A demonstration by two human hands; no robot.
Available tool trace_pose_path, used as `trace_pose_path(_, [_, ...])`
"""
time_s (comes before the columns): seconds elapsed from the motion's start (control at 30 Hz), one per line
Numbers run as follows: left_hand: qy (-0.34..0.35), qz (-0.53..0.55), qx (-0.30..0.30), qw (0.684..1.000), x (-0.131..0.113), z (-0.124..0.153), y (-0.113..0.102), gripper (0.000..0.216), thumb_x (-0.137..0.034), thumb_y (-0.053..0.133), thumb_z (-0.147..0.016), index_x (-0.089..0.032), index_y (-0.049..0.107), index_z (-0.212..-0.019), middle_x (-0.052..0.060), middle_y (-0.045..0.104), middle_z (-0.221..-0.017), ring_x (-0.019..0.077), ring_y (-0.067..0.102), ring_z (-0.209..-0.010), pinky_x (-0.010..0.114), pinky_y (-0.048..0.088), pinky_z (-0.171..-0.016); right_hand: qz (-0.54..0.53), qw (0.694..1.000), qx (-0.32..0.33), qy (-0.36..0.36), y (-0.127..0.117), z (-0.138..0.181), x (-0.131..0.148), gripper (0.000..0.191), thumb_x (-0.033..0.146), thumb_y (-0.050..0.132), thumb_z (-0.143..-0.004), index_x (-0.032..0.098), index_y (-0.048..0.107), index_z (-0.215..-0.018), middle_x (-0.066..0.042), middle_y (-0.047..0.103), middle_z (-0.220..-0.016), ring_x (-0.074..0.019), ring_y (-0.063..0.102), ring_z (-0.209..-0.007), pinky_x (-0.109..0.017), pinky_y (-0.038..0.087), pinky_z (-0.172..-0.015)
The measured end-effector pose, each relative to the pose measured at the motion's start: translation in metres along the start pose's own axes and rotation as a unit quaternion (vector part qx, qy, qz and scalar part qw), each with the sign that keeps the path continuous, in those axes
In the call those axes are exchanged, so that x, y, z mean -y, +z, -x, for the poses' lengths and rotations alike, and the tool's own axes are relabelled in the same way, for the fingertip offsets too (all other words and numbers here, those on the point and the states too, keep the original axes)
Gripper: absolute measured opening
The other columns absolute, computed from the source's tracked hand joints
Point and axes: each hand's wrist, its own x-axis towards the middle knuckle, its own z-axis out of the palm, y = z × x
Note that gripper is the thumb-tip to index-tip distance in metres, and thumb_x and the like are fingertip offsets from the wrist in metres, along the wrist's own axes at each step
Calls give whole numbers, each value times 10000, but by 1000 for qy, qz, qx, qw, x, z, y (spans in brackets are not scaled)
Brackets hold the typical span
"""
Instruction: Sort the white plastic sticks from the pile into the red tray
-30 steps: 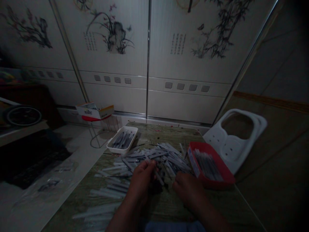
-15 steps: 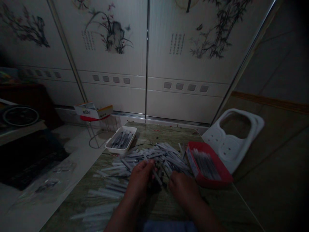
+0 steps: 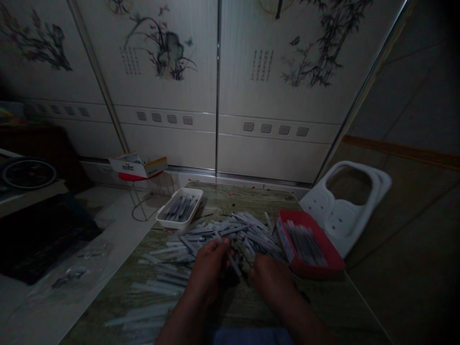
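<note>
A heap of thin white tubes (image 3: 219, 235), like pen barrels, lies spread over the low green table (image 3: 251, 306). My left hand (image 3: 208, 268) rests on the near edge of the heap, fingers curled round one slim white tube (image 3: 233, 262) that sticks out to the right. My right hand (image 3: 269, 282) lies close beside it, fingers bent down into the pile; what they hold is hidden. The light is dim.
A white tray (image 3: 179, 207) of dark sticks sits at the table's far left corner. A red tray (image 3: 307, 243) of similar sticks stands on the right. A white moulded plastic piece (image 3: 348, 201) leans beyond it. A small printed box (image 3: 138, 166) rests by the painted sliding doors.
My right hand has slid slightly left, closer to my left hand. The view has shifted a little; the left hand keeps its hold.
</note>
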Motion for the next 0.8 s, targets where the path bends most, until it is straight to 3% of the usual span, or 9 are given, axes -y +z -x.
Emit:
trace_pose_path(0.23, [-4, 20, -5, 1000, -1, -3, -2, 410, -505, 794, -744, -160, 678, -931, -15, 635, -657, 72, 453, -453, 187, 332, -438, 11, 999, 36, 7, -9, -5, 10, 250, 204, 578, -844, 178, 799, -958, -175, 804, -1011, -325, 770, -945, -357, 551, -749])
trace_pose_path(0.47, [-8, 43, -13, 999, -5, -2, -3, 401, -477, 802, -742, -150, 675, -937, -8, 648, -659, 64, 465, -454, 172, 332, -446, 23, 996, 74, -36, -19, -16, 22, 261, 197, 599, -843, 158, 816, -983, -205, 795, -1047, -362, 763, -976, -397, 565, -770])
trace_pose_path(0.67, [-18, 49, -15, 999, -6, -1, -2, 412, -490, 816, -715, -159, 667, -910, -9, 661, -670, 63, 474, -440, 167, 323, -435, 8, 997, 62, -35, -27, -11, 14, 251, 301, 643, -820, 174, 791, -978, -181, 797, -1017, -340, 760, -946, -358, 522, -725])
trace_pose_path(0.8, [-26, 34, 22, 999, -2, 0, -1, 364, -470, 812, -716, -157, 661, -826, -24, 619, -611, 67, 463, -426, 175, 317, -431, -10, 999, 34, -40, -31, 3, 10, 237, 302, 568, -856, 195, 744, -974, -138, 787, -1006, -278, 744, -899, -311, 448, -676])
